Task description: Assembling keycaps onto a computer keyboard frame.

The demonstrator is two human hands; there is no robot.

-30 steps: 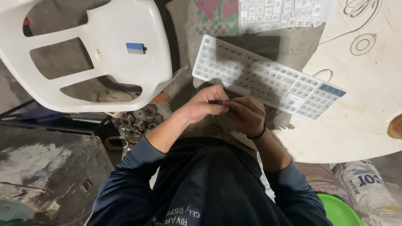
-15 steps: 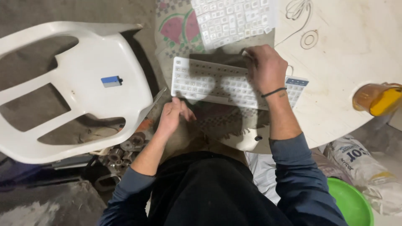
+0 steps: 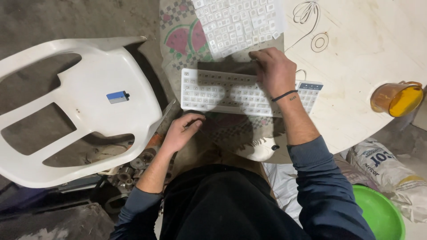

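Nearest, the left hand [image 3: 180,131] lay loosely curled just below the keyboard's near left corner, seemingly pinching a thin dark tool, though this could not be told for certain. Beyond it, the white keyboard [image 3: 222,91] lay flat on a patterned cloth [image 3: 178,40] at the table [image 3: 356,66] edge. Farther still, the right hand [image 3: 275,71] rested palm-down on the keyboard's far edge, fingers bent, gripping nothing visible.

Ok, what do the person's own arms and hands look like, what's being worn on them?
Both arms are in long blue-grey sleeves pushed up to bare the forearms. The right hand has a thin black band around its wrist, with a small dark mark on the forearm just below it, too small to read. The left hand is bare: no glove, band or ring can be seen. No gloves on either.
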